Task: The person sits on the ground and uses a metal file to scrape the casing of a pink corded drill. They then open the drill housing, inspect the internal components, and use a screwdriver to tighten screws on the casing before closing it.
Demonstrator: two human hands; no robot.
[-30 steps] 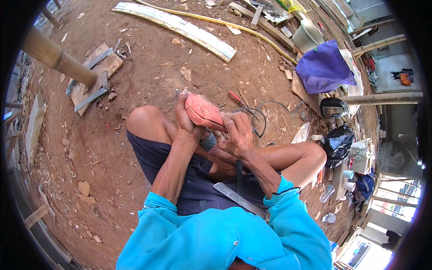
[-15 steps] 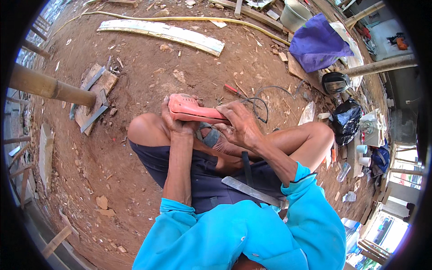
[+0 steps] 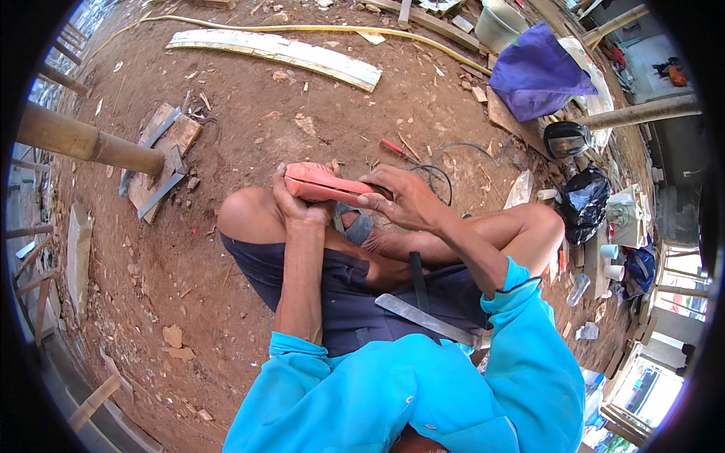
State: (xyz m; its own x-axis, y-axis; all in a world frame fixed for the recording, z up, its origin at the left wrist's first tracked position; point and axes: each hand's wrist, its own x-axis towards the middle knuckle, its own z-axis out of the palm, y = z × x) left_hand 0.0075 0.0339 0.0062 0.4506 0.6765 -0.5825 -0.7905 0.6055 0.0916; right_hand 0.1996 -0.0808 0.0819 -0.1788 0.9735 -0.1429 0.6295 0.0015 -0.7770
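Both of my hands are closed on the flat pinkish-red piece (image 3: 321,183), the left hand (image 3: 296,208) wrapped under its near end and the right hand (image 3: 404,198) pinching its edge from the other side, so it sits level just above my raised left knee (image 3: 245,215). I see a long flat metal blade (image 3: 423,318) lying across my lap below, near the turquoise sleeves (image 3: 521,355). Farther out on the dirt lie a red-handled tool (image 3: 394,146), a grey cable (image 3: 442,170) and a pale plank (image 3: 276,51).
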